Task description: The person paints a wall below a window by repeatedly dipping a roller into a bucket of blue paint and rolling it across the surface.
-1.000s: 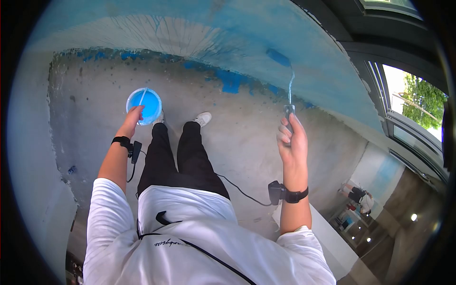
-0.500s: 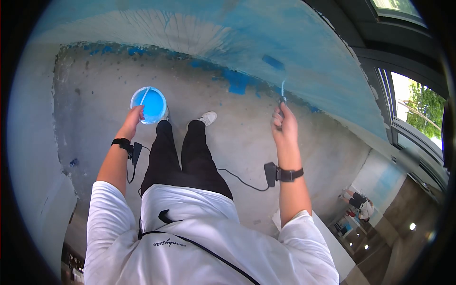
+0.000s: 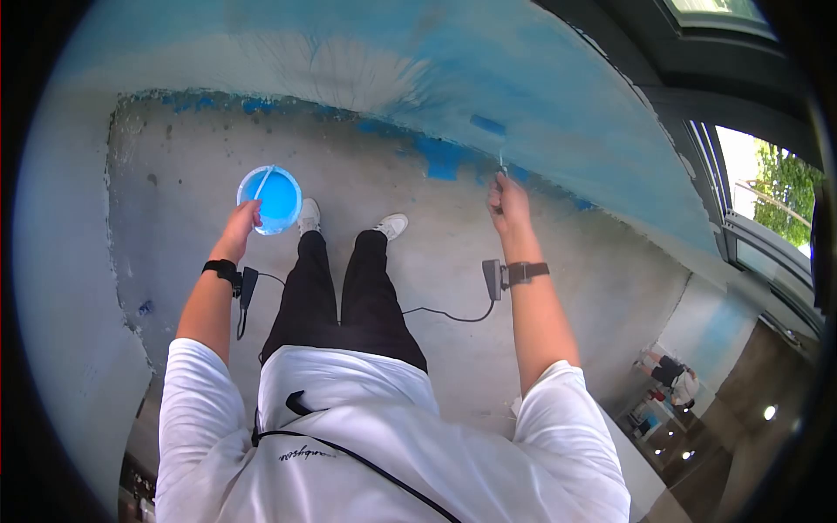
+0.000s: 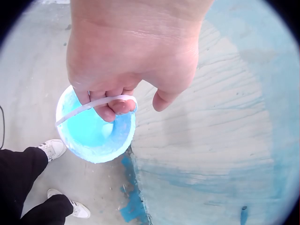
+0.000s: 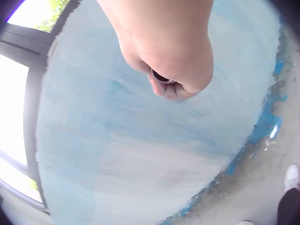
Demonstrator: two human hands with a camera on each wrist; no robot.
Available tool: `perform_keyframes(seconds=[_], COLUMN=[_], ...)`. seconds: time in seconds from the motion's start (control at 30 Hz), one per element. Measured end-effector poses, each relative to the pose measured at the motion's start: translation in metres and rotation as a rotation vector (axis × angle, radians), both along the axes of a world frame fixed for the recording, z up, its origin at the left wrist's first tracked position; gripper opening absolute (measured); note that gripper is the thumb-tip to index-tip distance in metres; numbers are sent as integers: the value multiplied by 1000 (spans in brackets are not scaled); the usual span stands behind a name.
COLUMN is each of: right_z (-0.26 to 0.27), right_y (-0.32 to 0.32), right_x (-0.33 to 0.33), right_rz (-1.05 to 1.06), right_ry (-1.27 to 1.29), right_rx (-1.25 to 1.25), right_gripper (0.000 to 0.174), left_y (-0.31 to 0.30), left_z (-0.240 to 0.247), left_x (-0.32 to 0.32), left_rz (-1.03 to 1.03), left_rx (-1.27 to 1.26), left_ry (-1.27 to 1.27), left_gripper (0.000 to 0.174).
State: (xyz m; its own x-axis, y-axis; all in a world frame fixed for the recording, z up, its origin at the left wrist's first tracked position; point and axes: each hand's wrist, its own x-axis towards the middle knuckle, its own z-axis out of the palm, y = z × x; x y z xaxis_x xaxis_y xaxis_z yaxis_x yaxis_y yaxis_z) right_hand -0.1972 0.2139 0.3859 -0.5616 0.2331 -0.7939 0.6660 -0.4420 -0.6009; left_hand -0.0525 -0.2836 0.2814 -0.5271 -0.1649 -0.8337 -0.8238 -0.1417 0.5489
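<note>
A white bucket (image 3: pixel 300 199) of blue paint hangs from my left hand (image 3: pixel 240 230). In the left wrist view, curled fingers hook under its pale bail handle (image 4: pixel 77 111), while the thumb stands apart. My right hand (image 3: pixel 512 209) grips a paint roller by its handle, which is mostly hidden in the fist. The blue roller head (image 3: pixel 488 125) lies against the lower part of the blue-painted wall (image 3: pixel 558 87), beyond the hand. From the right wrist view, a dark round handle end (image 5: pixel 161 76) shows within the fist; the roller head is hidden there.
Grey concrete floor (image 3: pixel 471 253) meets the wall along a ragged edge with blue paint patches (image 3: pixel 441 157). My shoes (image 3: pixel 392 227) stand near the bucket. A window (image 3: pixel 767 187) is at the right. Another person (image 3: pixel 676 381) is far off at lower right.
The roller head has moved down the wall and slightly left, with my right hand reaching forward and left behind it. My left hand keeps its hold on the bucket handle.
</note>
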Motion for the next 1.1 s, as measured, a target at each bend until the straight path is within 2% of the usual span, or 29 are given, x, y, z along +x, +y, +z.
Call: perform_keyframes(seconds=[0.13,0.2,0.23,0.3,0.37,0.5,0.53,0.6,0.77,0.83,0.97,1.1], right_z=[-1,27,49,99,135,171,170,144,30,7,8,58], right_y=[10,23,27,29,36,35,35,32,48,57,69,94], right_x=[3,24,34,49,55,58,55,45,5,-2,13,53], right_rz=[-81,-3,-39,38,23,25,7,1,-38,-74,-112,-24], right_ry=[9,95,115,147,178,228,254,226,155,125,141,259], right_rx=[-52,-70,-70,62,78,93,84,75,83,50,-18,-8], right_gripper=[9,9,9,9,9,9,9,9,10,11,12,10], left_y=[-3,-1,-1,-3,-4,2,0,3,18,26,55,71], left_z=[24,29,29,32,35,66,71,89,149,170,211,235], left_x=[-12,-16,-19,-24,-27,-36,-38,-41,-45,-46,-55,-59], left_rz=[43,22,34,40,36,66,62,84,111,123,172,238], left_rx=[45,45,46,44,50,92,110,143,164,145,108,51], left_ry=[-21,-28,-41,-40,-48,-33,-30,16,78,86,106,78], left_gripper=[30,28,26,22,19,15,18,15,9,11,15,18])
